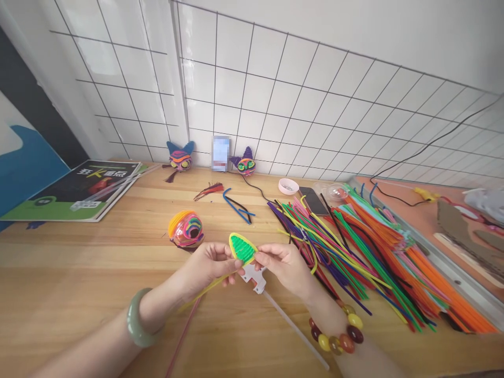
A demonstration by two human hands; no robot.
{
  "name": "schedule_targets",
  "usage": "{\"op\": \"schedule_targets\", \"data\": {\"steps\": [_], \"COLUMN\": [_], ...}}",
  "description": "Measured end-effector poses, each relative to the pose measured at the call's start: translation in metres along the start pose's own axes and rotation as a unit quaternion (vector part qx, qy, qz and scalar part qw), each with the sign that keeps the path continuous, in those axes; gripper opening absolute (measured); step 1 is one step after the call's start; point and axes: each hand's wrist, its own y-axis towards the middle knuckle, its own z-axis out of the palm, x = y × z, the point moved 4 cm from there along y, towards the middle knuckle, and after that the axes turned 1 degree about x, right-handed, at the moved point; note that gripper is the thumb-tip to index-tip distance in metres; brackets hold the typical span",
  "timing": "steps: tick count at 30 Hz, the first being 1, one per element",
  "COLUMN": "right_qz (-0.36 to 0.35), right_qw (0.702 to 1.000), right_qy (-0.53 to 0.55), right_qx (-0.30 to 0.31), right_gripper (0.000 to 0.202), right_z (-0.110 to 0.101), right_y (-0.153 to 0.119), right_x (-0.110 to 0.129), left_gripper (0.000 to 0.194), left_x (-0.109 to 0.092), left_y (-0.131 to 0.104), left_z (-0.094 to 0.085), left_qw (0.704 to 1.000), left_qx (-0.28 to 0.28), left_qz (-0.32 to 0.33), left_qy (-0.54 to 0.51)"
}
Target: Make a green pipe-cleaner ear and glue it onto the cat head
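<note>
Triangle of green pipe cleaner with a yellow rim is held above the tabletop, pinched at opposite sides by the left hand and the right hand. Its narrow tip is pointed up and leftward; both forearms are angled inward from below.

A gridded white wall backs the wooden tabletop.

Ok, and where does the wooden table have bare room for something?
The widest bare wood on the table lies left, between the magazine, the wrapped ball and the left forearm. A smaller patch shows between ball and blue and black pipe cleaners. The right is crowded by the pipe-cleaner pile.
</note>
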Motion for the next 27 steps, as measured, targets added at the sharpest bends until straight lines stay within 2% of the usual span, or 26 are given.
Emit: {"op": "schedule_targets", "data": {"steps": [12, 20, 27], "right_qz": [0.007, 0.019, 0.030], "right_qw": [0.999, 1.000, 0.999], "right_qy": [-0.026, 0.018, 0.013], "right_qx": [-0.027, -0.014, -0.022], "right_gripper": [0.026, 0.023, 0.025], "right_z": [0.0004, 0.0036, 0.0044], "right_y": [-0.0023, -0.0013, -0.0007], "right_x": [0.0011, -0.0021, -0.0041], "left_gripper": [0.023, 0.022, 0.019], "left_x": [0.0029, 0.0035, 0.0023], "left_y": [0.0011, 0.0022, 0.0028], "left_z": [-0.0007, 0.0004, 0.0004], "left_qw": [1.000, 1.000, 0.998], "left_qx": [-0.003, -0.004, -0.007], "left_qz": [-0.001, 0.000, 0.023], "left_qy": [0.015, 0.020, 0.057]}}
